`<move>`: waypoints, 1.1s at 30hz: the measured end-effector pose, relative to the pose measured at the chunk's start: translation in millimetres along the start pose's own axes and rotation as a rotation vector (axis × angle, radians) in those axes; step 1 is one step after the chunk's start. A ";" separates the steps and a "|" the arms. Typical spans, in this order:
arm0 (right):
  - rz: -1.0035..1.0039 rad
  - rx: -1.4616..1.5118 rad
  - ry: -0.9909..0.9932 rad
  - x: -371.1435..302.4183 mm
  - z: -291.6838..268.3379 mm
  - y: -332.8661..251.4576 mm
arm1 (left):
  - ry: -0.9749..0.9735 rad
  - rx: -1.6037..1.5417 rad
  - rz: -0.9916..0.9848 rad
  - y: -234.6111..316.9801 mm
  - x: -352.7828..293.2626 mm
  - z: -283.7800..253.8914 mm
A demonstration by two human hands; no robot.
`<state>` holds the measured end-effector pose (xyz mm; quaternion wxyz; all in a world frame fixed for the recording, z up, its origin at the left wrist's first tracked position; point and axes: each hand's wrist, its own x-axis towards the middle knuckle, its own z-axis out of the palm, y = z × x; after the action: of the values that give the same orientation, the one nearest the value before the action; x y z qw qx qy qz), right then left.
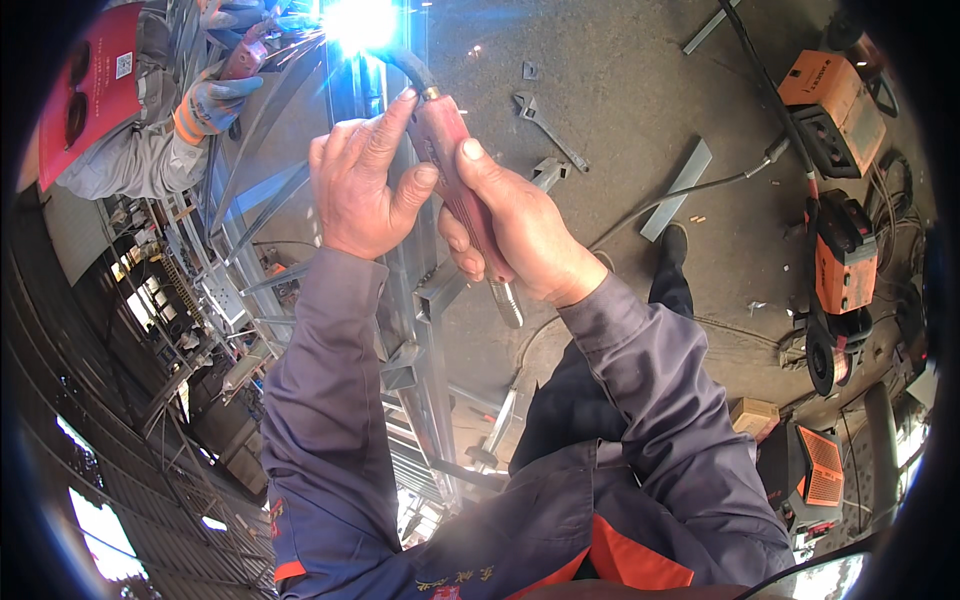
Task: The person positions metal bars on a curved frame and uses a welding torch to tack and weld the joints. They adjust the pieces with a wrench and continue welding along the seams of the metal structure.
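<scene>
My right hand point(520, 220) is wrapped round the red handle of a welding torch point(450, 145), thumb along its top. The torch's bent neck point(408, 66) points up and left into a blinding blue-white arc point(360, 22), whose glare hides the tip and the joint. Beside the handle is my left hand point(365, 185). Its index fingertip rests at the front of the torch, the thumb stands apart and the other fingers are loosely bent. Under the arc and my hands runs a steel frame point(405, 300) of square tube.
At upper left, a co-worker's gloved hand point(215, 105) is by another red torch handle point(243, 58), near a red welding shield point(85, 90). An adjustable wrench point(550, 130) and a flat steel strip point(678, 188) lie on the floor. Orange machines point(835, 110) and cables stand right.
</scene>
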<state>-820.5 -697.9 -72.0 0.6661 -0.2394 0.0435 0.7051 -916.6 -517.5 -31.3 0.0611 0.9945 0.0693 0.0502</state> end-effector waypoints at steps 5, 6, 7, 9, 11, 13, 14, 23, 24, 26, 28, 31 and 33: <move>0.000 -0.005 -0.004 -0.3 -0.4 -0.9 | -0.014 -0.001 -0.002 -1.1 -0.2 -0.1; 0.000 -0.005 -0.004 -0.2 -0.1 -1.0 | -0.015 -0.006 -0.006 -1.1 -0.2 -0.1; 0.000 -0.005 -0.004 -0.4 0.1 -1.1 | -0.015 0.004 -0.001 -1.0 -0.4 -0.1; -0.006 -0.007 -0.003 -0.8 0.1 -1.3 | -0.011 0.003 -0.004 -0.6 -0.6 0.0; -0.006 -0.015 -0.001 -1.0 -0.2 -1.4 | 0.000 0.014 0.004 -0.6 -0.1 0.4; -0.003 -0.029 -0.001 -0.7 -0.9 -1.5 | -0.005 0.014 0.001 -0.2 0.4 0.2; -0.002 -0.027 -0.006 -0.6 -1.1 -1.3 | -0.017 0.012 -0.006 0.2 0.2 -0.5; -0.003 -0.016 0.001 -0.3 -2.2 1.2 | -0.010 0.032 0.012 0.8 1.4 0.7; -0.002 -0.016 0.001 -0.2 -2.4 1.4 | -0.006 0.033 0.019 0.6 1.5 0.9; -0.002 -0.013 0.001 -0.1 -2.7 1.6 | -0.004 0.033 0.020 0.3 1.4 1.0; -0.003 -0.008 0.003 0.0 -2.8 2.0 | -0.003 0.031 0.012 0.4 1.1 1.2; -0.008 0.004 -0.004 0.1 -2.9 2.4 | 0.019 0.036 0.024 0.4 1.4 2.1; -0.009 -0.001 -0.010 0.2 -3.5 2.3 | 0.018 0.035 0.023 0.4 1.6 2.7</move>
<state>-821.7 -699.3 -75.7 0.6694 -0.2367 0.0387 0.7031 -914.7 -518.0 -33.8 0.0424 0.9956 0.0594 0.0585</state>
